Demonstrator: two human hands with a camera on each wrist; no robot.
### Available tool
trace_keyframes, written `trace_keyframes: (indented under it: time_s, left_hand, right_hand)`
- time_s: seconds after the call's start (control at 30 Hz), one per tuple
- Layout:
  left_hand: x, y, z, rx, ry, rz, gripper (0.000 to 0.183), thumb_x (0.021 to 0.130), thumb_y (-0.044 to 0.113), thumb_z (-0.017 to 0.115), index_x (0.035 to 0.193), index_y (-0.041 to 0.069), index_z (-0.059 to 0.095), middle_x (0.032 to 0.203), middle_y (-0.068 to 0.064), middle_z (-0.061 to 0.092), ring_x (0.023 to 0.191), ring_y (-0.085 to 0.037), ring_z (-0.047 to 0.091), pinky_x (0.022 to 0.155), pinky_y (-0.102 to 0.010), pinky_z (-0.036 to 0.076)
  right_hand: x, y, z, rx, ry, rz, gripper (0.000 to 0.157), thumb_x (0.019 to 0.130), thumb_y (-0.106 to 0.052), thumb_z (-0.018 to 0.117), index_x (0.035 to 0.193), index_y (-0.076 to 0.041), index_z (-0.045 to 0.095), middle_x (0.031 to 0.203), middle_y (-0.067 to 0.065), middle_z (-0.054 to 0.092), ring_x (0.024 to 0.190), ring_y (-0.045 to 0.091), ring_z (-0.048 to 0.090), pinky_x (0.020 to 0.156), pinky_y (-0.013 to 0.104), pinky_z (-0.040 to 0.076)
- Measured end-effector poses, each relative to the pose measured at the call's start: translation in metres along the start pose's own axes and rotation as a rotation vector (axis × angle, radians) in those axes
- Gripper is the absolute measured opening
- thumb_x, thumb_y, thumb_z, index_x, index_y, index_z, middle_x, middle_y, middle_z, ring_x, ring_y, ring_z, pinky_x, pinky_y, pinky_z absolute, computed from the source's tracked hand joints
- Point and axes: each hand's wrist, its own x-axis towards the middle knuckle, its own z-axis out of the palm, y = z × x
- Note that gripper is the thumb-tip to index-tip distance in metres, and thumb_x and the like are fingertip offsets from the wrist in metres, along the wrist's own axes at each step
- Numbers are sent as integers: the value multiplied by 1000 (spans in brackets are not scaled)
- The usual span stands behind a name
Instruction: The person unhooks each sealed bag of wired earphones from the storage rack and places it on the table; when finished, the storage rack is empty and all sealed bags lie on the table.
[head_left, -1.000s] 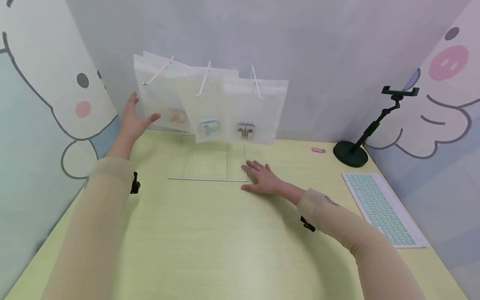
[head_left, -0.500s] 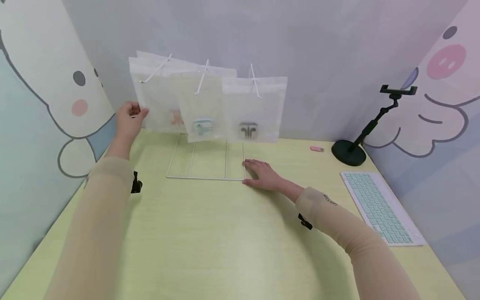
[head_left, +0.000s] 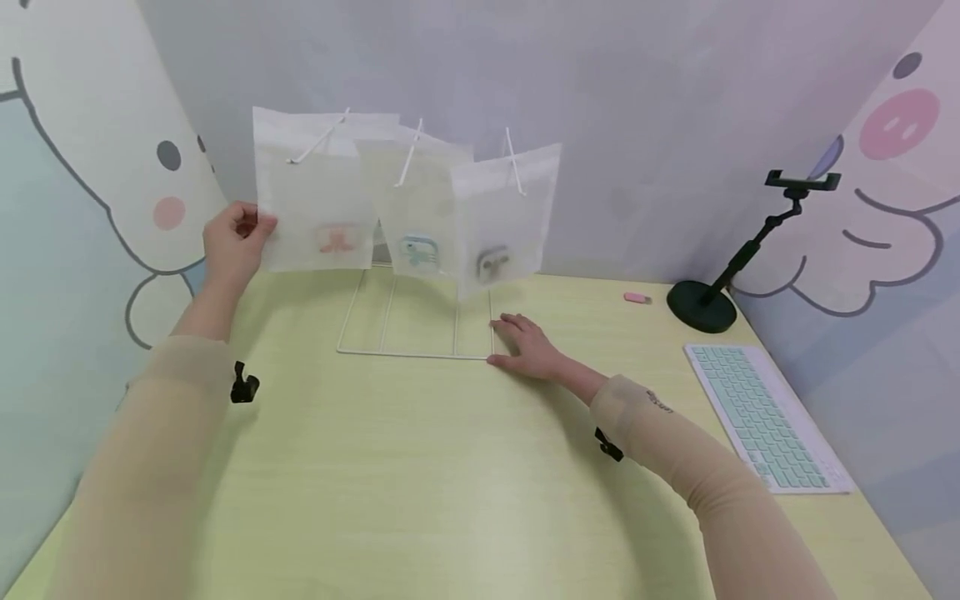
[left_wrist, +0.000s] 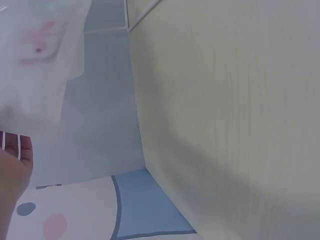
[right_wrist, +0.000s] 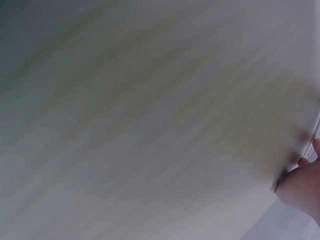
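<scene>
My left hand [head_left: 232,242] pinches the left edge of a frosted zip bag [head_left: 315,192] between thumb and fingers. The bag hangs from the left prong of a white wire display rack [head_left: 412,356], and a reddish shape shows through its lower part. In the left wrist view, the same bag [left_wrist: 35,85] stands above my fingertips. A middle bag [head_left: 412,204] with a blue item and a right bag [head_left: 510,208] with a dark item hang beside it, the right one tilted. My right hand [head_left: 528,348] rests on the table, fingertips and thumb against the right side of the rack's base.
To the right stand a black phone stand [head_left: 705,307] and a small pink USB stick [head_left: 637,297]. A white keyboard with mint keys [head_left: 765,417] lies along the right table edge. Cartoon-printed panels [head_left: 90,250] and a pale back wall enclose the table.
My left hand has closed on the left bag's edge and drawn it to the left, spreading the bag flat. The right bag has swung askew. My right hand has shifted slightly against the rack's base.
</scene>
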Motion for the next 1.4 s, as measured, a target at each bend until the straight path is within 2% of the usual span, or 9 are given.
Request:
trace_keyframes:
  time_s: [0.43,0.6,0.67,0.83,0.93,1.07,1.2,1.3,1.4]
  left_hand:
    - [-17,34,-34,60,29,68,11,90,27,63,82,29,56,73,25,50,70,4,46,65,-10,36]
    - [-26,49,-45,142,47,98,15,91,29,62,89,14,62,71,28,46,82,10,40,67,-10,34]
    - [-30,53,-50,175,36,97,16,92,30,60,90,14,62,73,27,44,83,11,38,67,-11,33]
    - [-42,61,-62,199,14,81,6,93,31,58,87,29,57,76,29,46,67,10,45,61,-9,35]
    - [-49,65,-67,213,3,83,15,93,33,57,95,18,61,78,29,47,67,7,46,60,-7,36]
    - [-59,69,-74,256,-11,81,37,93,36,55,109,3,58,85,23,50,72,5,45,62,-4,36]
    - [-69,73,-81,281,21,99,39,93,36,56,113,3,58,91,18,55,75,8,45,66,-2,36]
    - [-76,77,-86,293,60,135,38,93,35,57,114,4,61,103,5,65,77,13,45,71,0,37]
    - [-83,81,-89,309,83,162,38,93,34,58,114,3,61,113,-12,66,77,18,43,76,0,39]
  right_hand:
    - [1,-1,-13,5,-56,0,71,88,-44,63,146,-12,36,152,16,28,139,39,24,114,53,15]
    - [4,0,-13,-28,-78,16,72,88,-49,61,146,-15,36,152,14,28,138,40,26,114,53,15]
    - [5,1,-14,-37,-83,25,72,87,-51,60,146,-17,37,152,13,29,137,39,26,113,54,17]
    - [6,-2,-18,-57,-91,40,71,86,-53,61,144,-19,39,151,13,30,136,40,28,110,55,23]
    - [6,-4,-20,-76,-95,41,71,86,-52,62,144,-17,40,151,13,31,135,40,29,109,57,24]
    - [6,-5,-21,-98,-107,45,71,86,-53,61,144,-17,39,151,13,31,136,39,27,108,57,25]
    - [6,-5,-19,-115,-119,58,71,87,-55,59,145,-21,37,153,13,26,139,39,23,109,59,23]
    - [6,-4,-19,-102,-112,58,71,86,-54,60,145,-21,37,154,16,23,140,39,21,109,62,19]
    - [6,-5,-19,-83,-112,55,71,86,-53,61,144,-20,37,154,18,21,140,40,21,110,62,15]
